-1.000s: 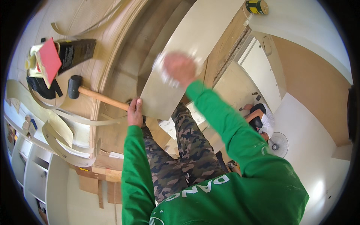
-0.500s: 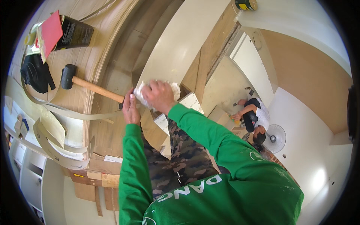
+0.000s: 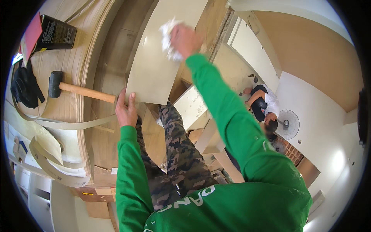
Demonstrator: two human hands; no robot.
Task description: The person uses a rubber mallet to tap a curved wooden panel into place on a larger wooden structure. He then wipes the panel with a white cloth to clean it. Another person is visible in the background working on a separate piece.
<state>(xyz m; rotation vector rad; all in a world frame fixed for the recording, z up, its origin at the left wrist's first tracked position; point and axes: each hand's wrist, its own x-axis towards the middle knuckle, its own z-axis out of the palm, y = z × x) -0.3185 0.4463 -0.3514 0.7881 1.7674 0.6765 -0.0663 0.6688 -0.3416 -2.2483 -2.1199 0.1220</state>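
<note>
A long pale panel slants away from me, its near end just above my legs. My left hand grips the near left corner of this panel, thumb on the top face and fingers round the edge. Farther up the panel, my right hand is closed on a crumpled white cloth, which lies over its face. Slight motion blur softens that hand. To the left of my left hand, a rubber mallet with a black head and wooden handle rests on the wooden worktop.
A dark can, a pink-red sheet and a black cloth item sit on the worktop. Curled edging strips lie at its near side. At right, another person crouches by a standing fan.
My right hand has moved forward along the panel with the white cloth, away from my left hand. The left hand has shifted slightly left and stays at the panel's near end.
</note>
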